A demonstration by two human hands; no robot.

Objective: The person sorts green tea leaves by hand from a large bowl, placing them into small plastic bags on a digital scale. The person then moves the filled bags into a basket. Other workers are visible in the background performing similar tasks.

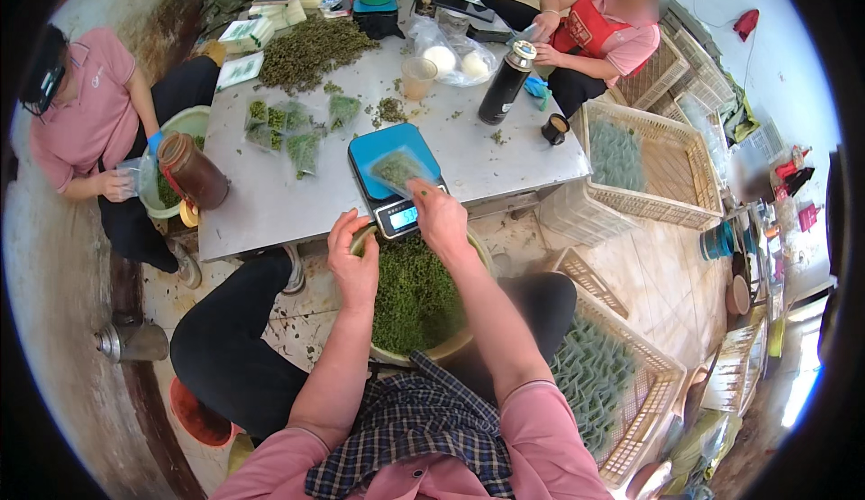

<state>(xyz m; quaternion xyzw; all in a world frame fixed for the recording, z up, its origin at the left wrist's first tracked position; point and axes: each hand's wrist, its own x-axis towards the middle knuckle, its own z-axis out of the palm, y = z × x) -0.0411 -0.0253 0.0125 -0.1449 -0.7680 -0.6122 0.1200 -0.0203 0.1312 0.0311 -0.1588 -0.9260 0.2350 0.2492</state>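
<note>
My right hand (438,215) pinches the near corner of a clear plastic bag (397,167) of small green peppercorns, which lies over the blue plate of a digital kitchen scale (378,142). The scale's lit display (405,216) is partly behind my fingers. Beside the scale's near left corner, my left hand (355,253) holds nothing, its fingers apart; whether a fingertip touches the scale is unclear. Below both hands, a pale basin (481,250) full of loose green peppercorns (415,297) sits between my knees. Several filled bags (304,152) lie on the metal table (284,216) to the left.
A brown jar (192,172) and a black thermos (505,84) stand near the table's edges. Crates (649,162) with filled bags are at right, another crate (649,419) by my right knee. One co-worker (88,108) sits left, another (595,27) at far right.
</note>
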